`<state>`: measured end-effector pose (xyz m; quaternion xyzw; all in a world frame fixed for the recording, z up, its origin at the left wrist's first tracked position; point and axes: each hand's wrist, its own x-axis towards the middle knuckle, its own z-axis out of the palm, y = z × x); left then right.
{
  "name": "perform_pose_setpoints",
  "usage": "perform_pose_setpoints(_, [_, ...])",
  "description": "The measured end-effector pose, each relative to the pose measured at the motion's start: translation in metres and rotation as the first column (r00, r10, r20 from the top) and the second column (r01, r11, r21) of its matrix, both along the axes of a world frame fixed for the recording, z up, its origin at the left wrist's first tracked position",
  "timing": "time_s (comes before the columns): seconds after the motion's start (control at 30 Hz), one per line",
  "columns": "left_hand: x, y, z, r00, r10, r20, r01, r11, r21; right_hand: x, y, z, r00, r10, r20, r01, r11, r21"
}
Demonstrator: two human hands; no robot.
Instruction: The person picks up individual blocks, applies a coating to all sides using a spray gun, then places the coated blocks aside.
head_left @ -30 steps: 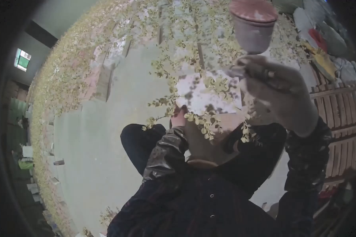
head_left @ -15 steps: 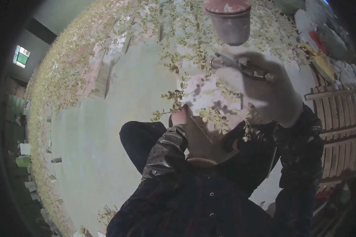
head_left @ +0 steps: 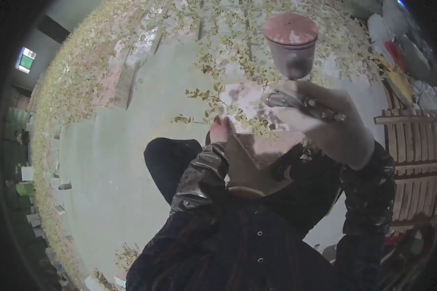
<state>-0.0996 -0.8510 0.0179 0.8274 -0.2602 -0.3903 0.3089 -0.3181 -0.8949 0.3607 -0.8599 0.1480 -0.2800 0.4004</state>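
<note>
My right hand (head_left: 332, 119) is wrapped round a metal spray gun (head_left: 306, 104), whose cup with a reddish lid (head_left: 290, 30) stands above the fingers. The gun's front end points left, over a leafy branch (head_left: 226, 104). Low at the left of that branch, my left hand (head_left: 220, 130) has its fingers bent against a stem or the edge of a pale board (head_left: 250, 99); the exact grip is too small to tell. Small yellow-green leaves hang over the board and to the left of my left hand.
Rows of leafy branches (head_left: 77, 92) spread along the left and top. A wooden slatted pallet (head_left: 412, 140) stands at the right, below grey plastic bags (head_left: 412, 53) and a yellow cloth (head_left: 398, 85). A grey block (head_left: 125, 86) lies upper left.
The spray gun and my right hand have moved down and slightly right, bringing the whole lid into view. My left hand has shifted slightly up, and the leafy branch has moved up and left.
</note>
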Motion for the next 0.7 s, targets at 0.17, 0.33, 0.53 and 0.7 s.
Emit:
perform_pose_setpoints(0.17, [-0.005,0.001,0.016,0.997,-0.051,0.049,0.05,0.998,0.022,0.01,-0.003,-0.007,0.999,0.008,0.041,-0.001,0.987,-0.159])
perform_pose_setpoints(0.33, [-0.004,0.0,0.003,0.999,0.038,-0.011,-0.038,0.999,0.012,-0.002,-0.019,-0.023,1.0,-0.012,0.002,0.012,0.979,-0.203])
perform_pose_setpoints(0.53, [-0.001,-0.004,-0.003,0.995,-0.089,0.042,0.086,0.994,0.067,0.007,-0.003,-0.007,0.997,-0.063,-0.043,0.056,0.989,-0.135])
perform_pose_setpoints(0.7, [-0.002,-0.001,0.011,0.964,-0.238,0.116,0.228,0.969,0.096,-0.01,0.001,-0.012,0.996,-0.081,0.023,0.083,0.99,-0.111])
